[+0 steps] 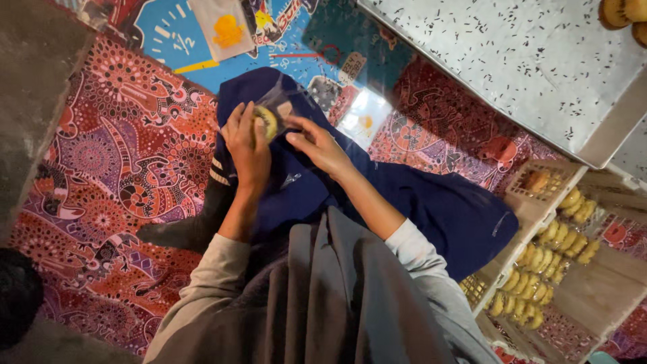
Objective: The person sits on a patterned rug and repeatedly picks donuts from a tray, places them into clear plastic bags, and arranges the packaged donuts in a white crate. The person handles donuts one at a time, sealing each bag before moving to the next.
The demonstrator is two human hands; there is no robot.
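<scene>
My left hand (pixel 247 143) holds a small round yellow-brown pastry (pixel 266 121) and is pushing it into a clear plastic bag (pixel 282 104). My right hand (pixel 317 145) pinches the edge of that same bag and holds it apart. Both hands hover above my lap, over dark blue trousers (pixel 438 202). My grey sleeves and grey garment fill the lower middle of the view.
A patterned red and purple mat (pixel 114 168) covers the floor. A wooden crate (pixel 549 259) at the right holds several rows of yellow pastries. A speckled metal tray (pixel 512 61) lies at the top right. More clear bags (pixel 222 27) lie on the blue mat ahead.
</scene>
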